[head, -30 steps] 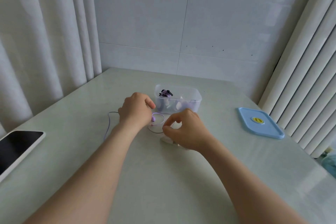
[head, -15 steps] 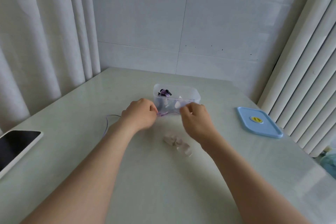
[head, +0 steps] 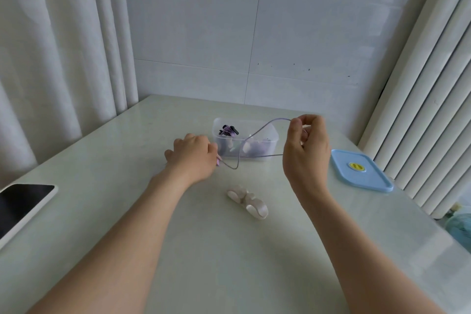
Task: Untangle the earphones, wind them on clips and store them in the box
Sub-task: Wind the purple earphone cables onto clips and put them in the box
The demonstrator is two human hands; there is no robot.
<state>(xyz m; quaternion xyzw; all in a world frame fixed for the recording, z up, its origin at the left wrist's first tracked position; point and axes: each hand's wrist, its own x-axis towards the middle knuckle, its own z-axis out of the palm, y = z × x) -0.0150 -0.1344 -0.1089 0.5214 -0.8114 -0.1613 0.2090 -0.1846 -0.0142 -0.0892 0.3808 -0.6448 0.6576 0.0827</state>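
A pale glossy table (head: 229, 262) fills the lower frame. At centre right, the raised right hand (head: 304, 150) pinches a thin purple earphone cable (head: 254, 132) between thumb and forefinger. The cable slopes down and left, in front of a clear plastic box (head: 244, 120), to the left hand (head: 193, 158), whose curled fingers grip its other end low by the tabletop. A white plastic winding clip (head: 248, 201) lies loose below centre, between both forearms, apart from either hand.
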